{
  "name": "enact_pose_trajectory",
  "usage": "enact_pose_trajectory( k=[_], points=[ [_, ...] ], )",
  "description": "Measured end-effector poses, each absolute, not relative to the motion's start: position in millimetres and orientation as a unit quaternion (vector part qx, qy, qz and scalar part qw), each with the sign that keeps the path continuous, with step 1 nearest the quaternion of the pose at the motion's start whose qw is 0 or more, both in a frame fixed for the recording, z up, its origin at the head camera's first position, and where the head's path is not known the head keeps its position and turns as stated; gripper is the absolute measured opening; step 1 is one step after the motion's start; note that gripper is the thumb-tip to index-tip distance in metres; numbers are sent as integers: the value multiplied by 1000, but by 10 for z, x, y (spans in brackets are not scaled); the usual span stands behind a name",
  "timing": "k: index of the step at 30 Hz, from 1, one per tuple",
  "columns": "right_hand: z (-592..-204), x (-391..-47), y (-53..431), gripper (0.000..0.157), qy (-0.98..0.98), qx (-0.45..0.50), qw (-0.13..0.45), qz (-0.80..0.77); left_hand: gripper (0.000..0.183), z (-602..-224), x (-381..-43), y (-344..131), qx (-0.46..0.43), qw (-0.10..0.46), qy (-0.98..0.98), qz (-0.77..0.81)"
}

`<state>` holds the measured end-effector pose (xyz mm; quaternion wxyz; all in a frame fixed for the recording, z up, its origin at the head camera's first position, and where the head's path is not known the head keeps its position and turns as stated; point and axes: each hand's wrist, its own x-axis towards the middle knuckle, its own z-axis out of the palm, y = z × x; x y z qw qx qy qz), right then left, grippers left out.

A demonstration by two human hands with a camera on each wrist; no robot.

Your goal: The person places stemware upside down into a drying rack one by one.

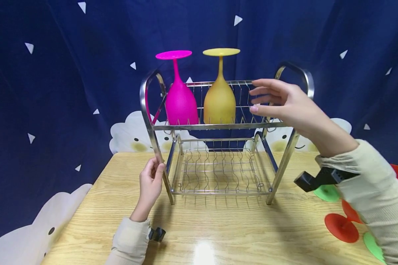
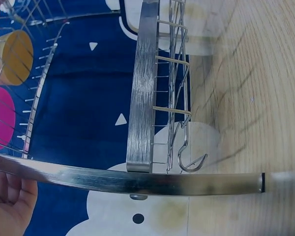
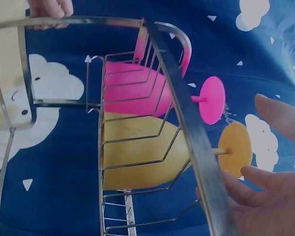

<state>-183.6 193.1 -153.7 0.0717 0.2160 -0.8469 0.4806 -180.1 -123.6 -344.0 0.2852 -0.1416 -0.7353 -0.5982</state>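
Note:
A two-tier metal dish rack (image 1: 219, 127) stands upright on the table. Upside down on its upper tier are a pink wine glass (image 1: 181, 105) at the left and a yellow wine glass (image 1: 220, 105) beside it, feet upward. My left hand (image 1: 151, 180) holds the rack's left front leg, its thumb at the front; in the left wrist view its fingers show behind the metal post. To the right of the yellow glass, my right hand (image 1: 286, 101) hovers over the upper tier's right part, fingers spread from the thumb and holding nothing. The right wrist view shows the same hand (image 3: 270, 196) apart from both glasses.
At the table's right lie a red stemmed glass (image 1: 342, 228) and green round pieces (image 1: 374, 246), partly hidden by my right sleeve. The rack's lower wire tier (image 1: 215, 192) sits just above the wooden tabletop (image 1: 119, 184). A dark blue curtain (image 1: 86, 73) hangs behind.

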Motion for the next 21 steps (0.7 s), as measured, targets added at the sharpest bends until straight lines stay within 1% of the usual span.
enact_pose_trajectory(
  k=[7, 12, 15, 21],
  points=[
    [-1618, -1698, 2045, 54, -826, 244, 72, 503, 11, -3452, -1802, -1244, -140, 285, -733, -602],
    [-1686, -1588, 2099, 53, -813, 264, 88, 511, 11, -3458, -1795, -1252, -146, 289, -733, -599],
    [-1724, -1495, 2136, 54, -812, 265, 98, 510, 9, -3463, -1794, -1251, -150, 293, -734, -594],
    [-1808, -1290, 2214, 58, -791, 277, 101, 535, 9, -3455, -1796, -1244, -150, 294, -733, -595]
  ],
)
